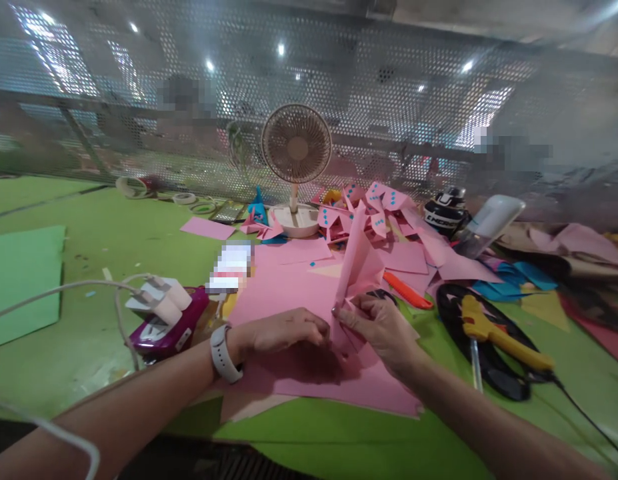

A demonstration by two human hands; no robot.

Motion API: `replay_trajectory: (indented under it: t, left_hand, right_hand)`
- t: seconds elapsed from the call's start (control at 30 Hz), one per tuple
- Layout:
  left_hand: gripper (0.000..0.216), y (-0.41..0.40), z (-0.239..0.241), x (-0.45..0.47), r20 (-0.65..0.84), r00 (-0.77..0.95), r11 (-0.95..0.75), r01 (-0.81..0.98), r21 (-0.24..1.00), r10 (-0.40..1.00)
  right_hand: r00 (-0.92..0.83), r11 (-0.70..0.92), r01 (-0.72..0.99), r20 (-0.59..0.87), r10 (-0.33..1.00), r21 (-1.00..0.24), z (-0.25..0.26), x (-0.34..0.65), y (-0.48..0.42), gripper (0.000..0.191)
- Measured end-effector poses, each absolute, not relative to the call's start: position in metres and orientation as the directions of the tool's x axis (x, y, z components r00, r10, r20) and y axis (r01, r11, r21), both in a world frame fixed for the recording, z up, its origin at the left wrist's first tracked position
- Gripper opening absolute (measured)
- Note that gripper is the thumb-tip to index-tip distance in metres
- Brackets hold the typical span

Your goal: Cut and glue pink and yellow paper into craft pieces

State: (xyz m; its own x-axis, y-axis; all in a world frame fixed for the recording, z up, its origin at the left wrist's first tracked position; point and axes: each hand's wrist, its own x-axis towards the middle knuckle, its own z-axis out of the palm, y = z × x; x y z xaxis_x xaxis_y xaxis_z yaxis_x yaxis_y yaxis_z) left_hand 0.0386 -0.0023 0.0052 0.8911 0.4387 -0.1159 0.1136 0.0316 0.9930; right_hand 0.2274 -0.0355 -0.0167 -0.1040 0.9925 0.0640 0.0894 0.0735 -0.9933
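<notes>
My right hand (383, 328) pinches a folded pink paper (356, 257) between thumb and fingers. The paper stands upright, its pointed top leaning slightly right. Close to its lower left edge is my left hand (291, 330), with curled fingers and a white watch band on the wrist. The left fingertips are hidden, so I cannot tell whether they grip the paper. Beneath both hands lie large pink sheets (276, 293). An orange-handled cutter (407, 291) rests just beyond my right hand.
Behind are a small fan (297, 143) and a pile of pink paper shapes (381, 207) with blue dots. On the right, a yellow glue gun (503, 340) lies on a black tray (446, 307). At left are white plugs (161, 300) with cables and a green sheet (26, 283).
</notes>
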Motion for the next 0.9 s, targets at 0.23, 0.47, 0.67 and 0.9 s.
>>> replay_trajectory:
  t: [0.23, 0.47, 0.67, 0.9]
  left_hand:
    - [0.045, -0.011, -0.003, 0.047, -0.222, 0.836, 0.066, 0.219, 0.973, 0.501]
    - [0.044, -0.013, -0.005, 0.047, -0.246, 0.899, 0.236, 0.167, 0.957, 0.362]
    - [0.046, -0.012, -0.004, 0.045, -0.251, 0.896, 0.202, 0.187, 0.961, 0.366]
    - [0.032, -0.007, -0.005, 0.045, -0.077, 0.768, -0.035, 0.129, 0.991, 0.636]
  right_hand:
    - [-0.059, 0.103, 0.141, 0.096, 0.994, -0.985, -0.022, 0.23, -0.03, 0.028]
    - [-0.055, 0.069, 0.025, 0.067, 0.996, -0.997, -0.022, 0.228, -0.032, 0.027]
    - [-0.13, -0.002, -0.105, 0.011, 0.991, -0.994, -0.021, 0.226, -0.034, 0.025]
    - [-0.111, -0.021, -0.248, 0.006, 0.994, -0.969, -0.018, 0.226, -0.029, 0.025]
